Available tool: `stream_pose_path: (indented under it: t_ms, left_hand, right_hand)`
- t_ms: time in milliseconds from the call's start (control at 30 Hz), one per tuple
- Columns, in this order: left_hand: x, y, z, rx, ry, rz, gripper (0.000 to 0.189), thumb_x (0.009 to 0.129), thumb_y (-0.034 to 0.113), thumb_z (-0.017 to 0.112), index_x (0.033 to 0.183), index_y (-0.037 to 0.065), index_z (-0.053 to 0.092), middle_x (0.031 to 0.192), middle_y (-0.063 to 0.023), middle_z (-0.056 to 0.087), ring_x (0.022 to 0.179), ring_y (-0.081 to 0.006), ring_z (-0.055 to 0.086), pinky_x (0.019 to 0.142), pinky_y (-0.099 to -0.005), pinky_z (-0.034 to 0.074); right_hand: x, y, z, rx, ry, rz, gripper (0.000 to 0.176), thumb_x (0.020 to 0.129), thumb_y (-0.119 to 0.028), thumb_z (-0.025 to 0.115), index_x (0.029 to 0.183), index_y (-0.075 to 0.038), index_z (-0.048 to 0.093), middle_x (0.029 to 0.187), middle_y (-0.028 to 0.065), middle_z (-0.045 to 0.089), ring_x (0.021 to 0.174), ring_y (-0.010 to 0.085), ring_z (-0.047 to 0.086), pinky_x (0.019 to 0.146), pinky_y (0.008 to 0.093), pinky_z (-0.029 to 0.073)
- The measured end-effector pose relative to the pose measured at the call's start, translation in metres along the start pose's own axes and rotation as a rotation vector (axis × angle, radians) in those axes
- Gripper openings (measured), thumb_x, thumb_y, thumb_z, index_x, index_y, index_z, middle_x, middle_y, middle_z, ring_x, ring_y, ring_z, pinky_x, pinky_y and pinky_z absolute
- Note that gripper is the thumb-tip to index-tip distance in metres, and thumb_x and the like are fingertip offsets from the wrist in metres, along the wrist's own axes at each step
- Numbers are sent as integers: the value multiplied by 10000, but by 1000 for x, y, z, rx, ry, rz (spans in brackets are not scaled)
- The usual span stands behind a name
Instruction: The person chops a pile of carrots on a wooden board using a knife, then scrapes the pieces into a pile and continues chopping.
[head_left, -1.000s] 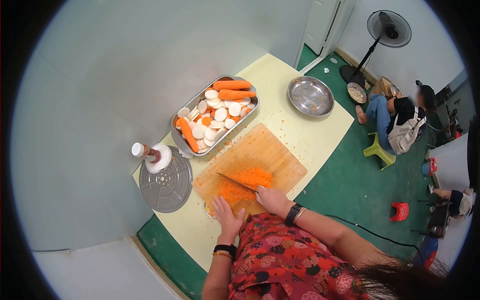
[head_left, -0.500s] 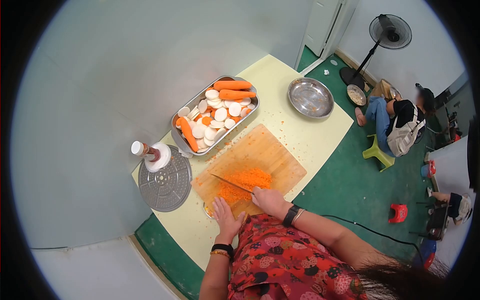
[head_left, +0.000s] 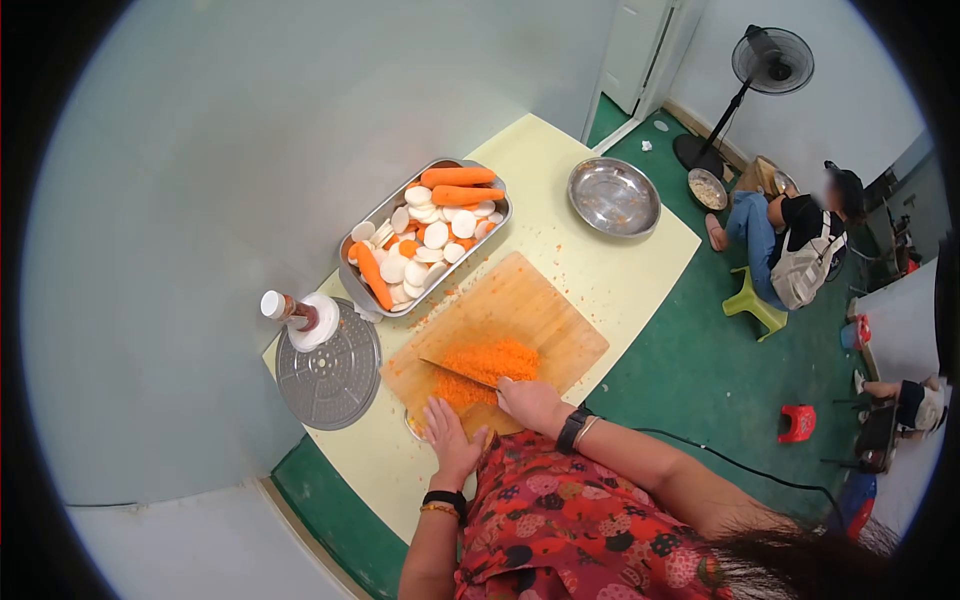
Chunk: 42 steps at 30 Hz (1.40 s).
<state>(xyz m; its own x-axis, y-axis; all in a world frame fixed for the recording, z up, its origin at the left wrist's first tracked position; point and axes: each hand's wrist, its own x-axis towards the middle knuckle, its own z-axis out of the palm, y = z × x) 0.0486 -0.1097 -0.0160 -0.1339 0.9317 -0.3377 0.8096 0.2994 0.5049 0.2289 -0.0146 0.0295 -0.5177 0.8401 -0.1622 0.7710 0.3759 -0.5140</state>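
My right hand [head_left: 530,403] is closed around the handle of a kitchen knife [head_left: 457,374]. Its blade points left and lies across a mound of finely chopped carrot [head_left: 495,358] on a wooden cutting board [head_left: 555,315]. At the board's near left corner, my left hand [head_left: 453,442] rests flat with fingers stretched out, holding nothing. Beside those fingers shows the rim of a small dish [head_left: 411,425], mostly hidden by the hand and board. Beyond the board stands a metal tray [head_left: 440,288] with white slices, carrot pieces and whole carrots [head_left: 459,177].
On the pale table [head_left: 645,275] are a steel bowl [head_left: 615,197], a round grey perforated disc [head_left: 330,385] and a white-capped jar [head_left: 287,306]. Carrot crumbs lie around the board. A wall borders the left side. Another person [head_left: 800,240] sits on a green stool [head_left: 755,303] near a fan [head_left: 773,60].
The knife has come slightly nearer my body over the chopped carrot. My left hand keeps its place at the board's corner. The whole view has shifted a little.
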Motion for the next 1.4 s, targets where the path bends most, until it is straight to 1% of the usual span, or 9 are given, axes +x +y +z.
stream_pose_path:
  t_ms: [100,200,700,933,1033,1133,1233,1333,1400]
  left_hand:
    - [-1,-1,2,-4,2,2,1034,823,460,661,1496,-44,59,1580,-238,-34,1455,-427,-39,1135,-586,40]
    - [0,0,5,-5,12,3,1033,823,457,661,1497,-42,56,1580,-238,-36,1454,-428,-40,1132,-590,38]
    - [-1,-8,7,5,18,19,1028,825,453,664,1499,-35,59,1579,-244,-35,1453,-434,-43,1128,-598,36]
    - [-1,-5,6,1,8,17,1014,829,446,657,1495,-42,68,1579,-243,-41,1452,-434,-45,1127,-600,33]
    - [0,-10,11,9,5,17,1048,827,493,642,1504,-23,30,1582,-234,-61,1458,-414,-69,1127,-591,19]
    - [2,-8,10,37,-3,5,1035,829,478,640,1502,-25,35,1581,-236,-63,1458,-414,-69,1128,-588,24]
    - [1,4,-1,42,-52,-17,993,836,397,659,1493,-43,59,1580,-241,-47,1454,-431,-37,1134,-587,46]
    - [5,2,1,18,-27,63,979,840,363,659,1493,-41,51,1579,-244,-32,1457,-427,-17,1138,-573,61]
    - [7,5,4,-9,-27,41,988,842,384,644,1497,-35,35,1577,-252,-27,1458,-424,-27,1136,-574,45]
  right_hand:
    - [-1,-7,-10,3,-38,2,250,945,-288,498,906,-45,543,689,171,653,616,346,652,534,465,510]
    - [-1,-11,-9,32,-37,1,243,937,-259,474,922,-29,552,717,195,661,676,363,665,595,486,523]
    - [-4,-9,0,7,-79,-16,240,938,-258,478,930,-32,559,691,190,657,639,363,661,566,474,525]
    - [-4,0,8,33,-45,-38,249,953,-274,477,902,-38,537,664,178,638,608,359,645,541,474,510]
    - [-7,-3,4,24,-43,-12,247,954,-270,473,911,-35,534,671,183,639,617,364,645,552,478,510]
    - [-6,0,3,40,-42,23,248,954,-268,470,916,-31,532,676,190,639,622,371,644,560,482,510]
    - [-4,0,-2,35,-52,22,250,954,-267,469,917,-28,529,682,194,639,629,378,643,565,483,510]
    - [-7,-3,-4,35,-37,27,244,950,-259,465,920,-27,535,692,197,647,643,378,651,568,484,515]
    - [-8,-3,-5,33,-27,53,236,944,-243,456,925,-27,549,706,199,662,662,368,668,576,484,526]
